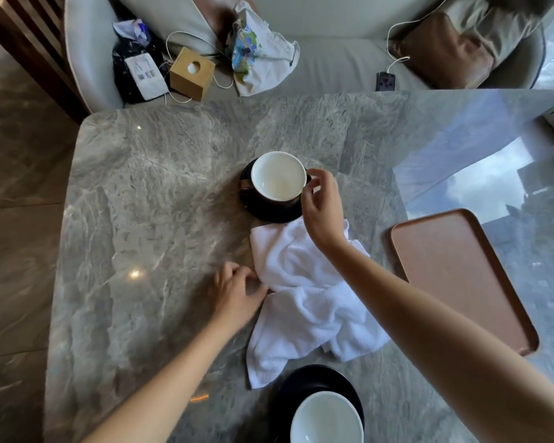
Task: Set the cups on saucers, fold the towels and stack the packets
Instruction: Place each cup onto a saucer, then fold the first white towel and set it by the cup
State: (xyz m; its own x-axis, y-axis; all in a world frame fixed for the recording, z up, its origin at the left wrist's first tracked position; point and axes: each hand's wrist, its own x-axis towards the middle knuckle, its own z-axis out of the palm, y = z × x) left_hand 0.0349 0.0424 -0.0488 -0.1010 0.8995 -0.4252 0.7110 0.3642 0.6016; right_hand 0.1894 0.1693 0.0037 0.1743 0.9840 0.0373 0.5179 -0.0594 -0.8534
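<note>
Far cup (278,176): dark outside, white inside, empty, upright on a black saucer (271,211). Just below, crumpled white towels (311,298), not folded, one corner touching that saucer. Near cup (327,418): white inside, empty, upright on another black saucer (304,382) at the bottom edge.

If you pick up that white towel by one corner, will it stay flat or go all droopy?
Probably droopy: the white towel already lies in soft, crumpled folds on the table. It looks light, so the left hand touching its edge could likely drag it easily. It shouldn't roll or break.
</note>
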